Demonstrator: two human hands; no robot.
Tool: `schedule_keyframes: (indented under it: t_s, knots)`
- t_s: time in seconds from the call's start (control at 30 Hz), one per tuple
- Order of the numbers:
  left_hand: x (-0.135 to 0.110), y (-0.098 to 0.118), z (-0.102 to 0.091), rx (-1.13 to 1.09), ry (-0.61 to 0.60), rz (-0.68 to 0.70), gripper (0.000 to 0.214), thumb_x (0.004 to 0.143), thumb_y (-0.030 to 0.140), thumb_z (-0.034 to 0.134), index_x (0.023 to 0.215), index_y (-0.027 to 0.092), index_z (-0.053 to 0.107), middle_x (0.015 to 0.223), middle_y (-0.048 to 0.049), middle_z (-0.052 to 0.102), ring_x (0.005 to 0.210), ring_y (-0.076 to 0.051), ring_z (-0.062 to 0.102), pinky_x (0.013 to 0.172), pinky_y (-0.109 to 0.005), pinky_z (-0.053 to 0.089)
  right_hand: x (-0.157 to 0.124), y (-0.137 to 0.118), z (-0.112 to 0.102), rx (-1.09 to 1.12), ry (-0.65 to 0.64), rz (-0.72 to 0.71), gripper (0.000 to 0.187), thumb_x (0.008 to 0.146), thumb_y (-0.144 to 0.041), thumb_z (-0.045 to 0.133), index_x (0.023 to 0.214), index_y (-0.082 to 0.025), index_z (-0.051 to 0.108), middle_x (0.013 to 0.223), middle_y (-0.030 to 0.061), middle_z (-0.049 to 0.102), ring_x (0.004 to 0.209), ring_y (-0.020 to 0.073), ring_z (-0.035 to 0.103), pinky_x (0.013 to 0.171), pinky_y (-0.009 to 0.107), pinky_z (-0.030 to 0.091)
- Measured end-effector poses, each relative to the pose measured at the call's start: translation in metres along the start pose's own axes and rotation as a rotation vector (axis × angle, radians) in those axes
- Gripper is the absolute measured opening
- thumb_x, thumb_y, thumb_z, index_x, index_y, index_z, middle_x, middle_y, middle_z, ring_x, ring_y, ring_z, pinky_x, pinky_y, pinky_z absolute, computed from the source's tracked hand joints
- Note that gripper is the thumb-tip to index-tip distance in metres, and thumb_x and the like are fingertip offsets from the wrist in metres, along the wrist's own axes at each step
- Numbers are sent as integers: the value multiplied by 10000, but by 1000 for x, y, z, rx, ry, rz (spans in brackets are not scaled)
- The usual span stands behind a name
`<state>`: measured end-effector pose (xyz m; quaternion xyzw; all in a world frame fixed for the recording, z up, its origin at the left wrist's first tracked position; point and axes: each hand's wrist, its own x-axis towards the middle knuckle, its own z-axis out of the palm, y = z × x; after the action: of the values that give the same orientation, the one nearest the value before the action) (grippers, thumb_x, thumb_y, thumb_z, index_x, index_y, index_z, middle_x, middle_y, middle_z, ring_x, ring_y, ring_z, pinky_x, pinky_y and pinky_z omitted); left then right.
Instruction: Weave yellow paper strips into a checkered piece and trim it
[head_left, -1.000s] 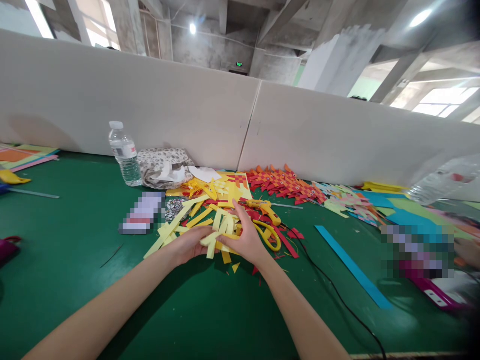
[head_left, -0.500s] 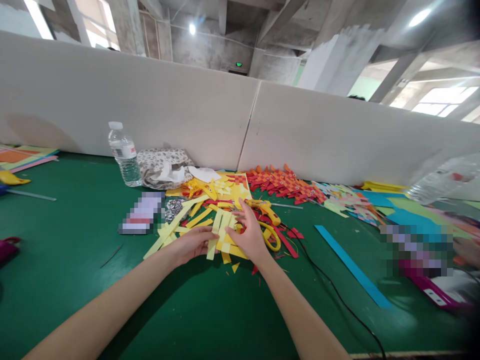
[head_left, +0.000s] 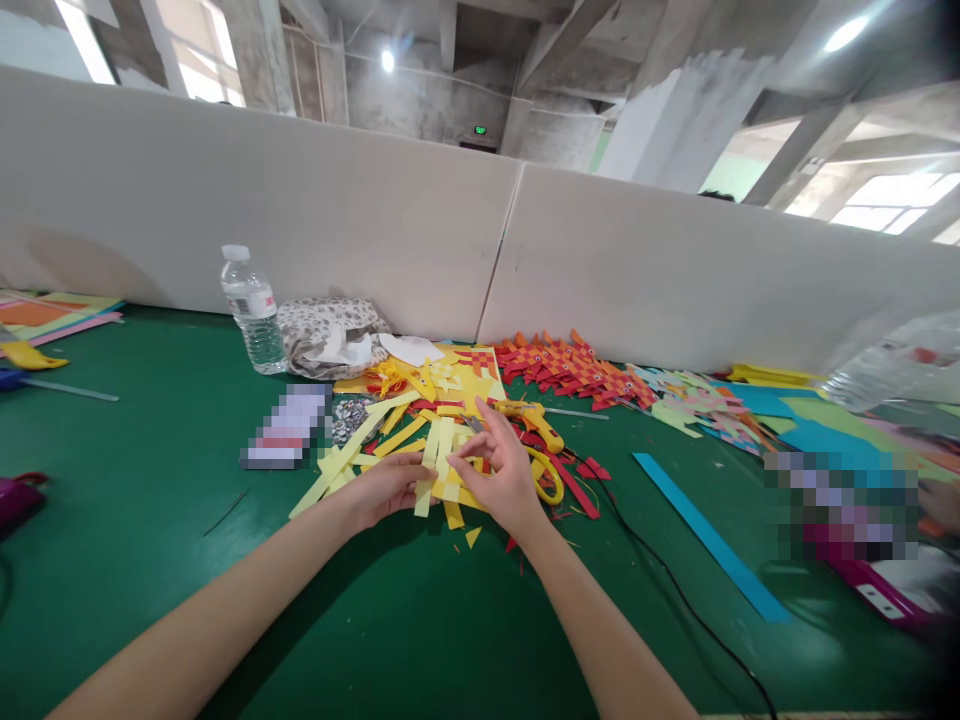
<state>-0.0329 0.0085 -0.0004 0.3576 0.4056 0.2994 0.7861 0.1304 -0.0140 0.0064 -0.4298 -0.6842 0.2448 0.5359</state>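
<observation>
Pale and bright yellow paper strips cross one another in a partly woven piece, held just above the pile. My left hand grips its left edge, the thumb on top and the fingers partly hidden beneath. At its right side, my right hand is closed, thumb and fingertips pinched at a pale yellow strip, with the index finger raised. Loose yellow paper strips lie around both hands. Beyond my right hand are a yellow glue gun and the yellow handle of scissors.
On the green table stand a water bottle and a phone. Red and orange woven paper pieces lie near the white partition. A black cable and blue strip are at right, with another person's hand beyond.
My right hand's fingers have curled inward, and its thumb and fingertips have drawn together at the strip. My left hand keeps its grip. The view has shifted slightly.
</observation>
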Motion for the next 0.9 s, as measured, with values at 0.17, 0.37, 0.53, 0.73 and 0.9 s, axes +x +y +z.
schedule_keyframes:
  t_s: [0.17,0.37,0.53,0.73,0.9]
  knots:
    - [3,-1,-3,-47,27,38,129,675,91,618,749,166,542,621,16,620,572,-114,625,570,-196,515,-5,-9,2,27,-180,12,726,731,-181,589,1358,-301,244,1279,111,381,676,101,592,722,332,556]
    - [2,-1,-1,-47,102,55,192,634,146,699,725,163,531,590,42,589,510,-74,572,486,-154,471,-10,-11,6,91,-305,28,737,724,-139,579,1354,-330,247,1309,92,364,674,96,585,722,330,553]
    - [1,-1,-1,-54,81,59,164,636,131,694,695,154,543,594,35,590,495,-65,546,471,-156,452,-11,-13,8,103,-335,23,725,724,-122,560,1351,-326,260,1310,82,369,674,101,586,718,326,556]
    - [5,-2,-4,-73,81,50,177,632,184,700,720,156,549,639,25,597,539,-90,562,556,-227,508,-10,-14,8,49,-269,2,745,725,-100,553,1362,-318,235,1273,99,428,692,117,617,745,346,552]
    - [6,-6,-6,21,36,99,202,597,182,730,697,151,557,688,19,607,660,-113,606,639,-233,503,-13,-12,11,53,-256,1,748,735,-114,542,1368,-330,206,1328,99,369,695,98,614,721,321,561]
